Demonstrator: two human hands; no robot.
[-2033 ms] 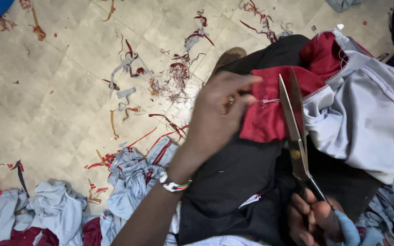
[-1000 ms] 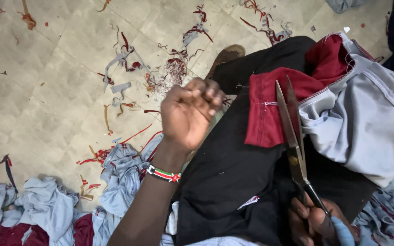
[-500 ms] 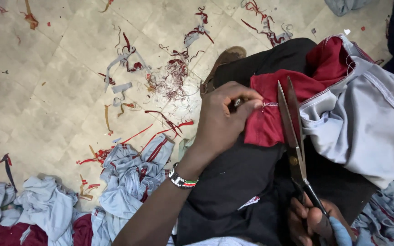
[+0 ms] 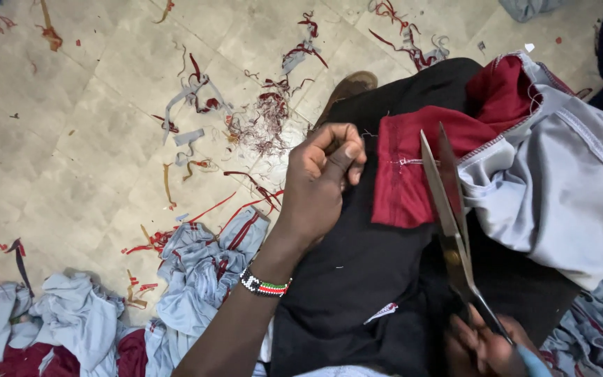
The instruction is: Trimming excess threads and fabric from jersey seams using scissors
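- While the left hand (image 4: pixel 326 183) is hovering over the black-clad lap, its thumb and forefinger are pinching together just beside the left edge of the maroon fabric panel (image 4: pixel 413 174); whether a thread is caught between them is too fine to tell.
- A beaded bracelet (image 4: pixel 265 285) is circling that wrist.
- The right hand (image 4: pixel 490 345) is gripping the handles of the scissors (image 4: pixel 451 223) at the lower edge of the view, fingers closed through them.
- The scissor blades are standing slightly parted, pointing away from the body and lying over the right side of the maroon panel, near a short line of white stitching (image 4: pixel 406 162).
- The maroon panel is lying on the lap, joined to a grey garment (image 4: pixel 560 188) bunching to the right.
- Red and grey fabric scraps (image 4: pixel 246 119) are littering the tiled floor (image 4: pixel 71 139), and more grey garments (image 4: pixel 204 272) are piling at the lower left.
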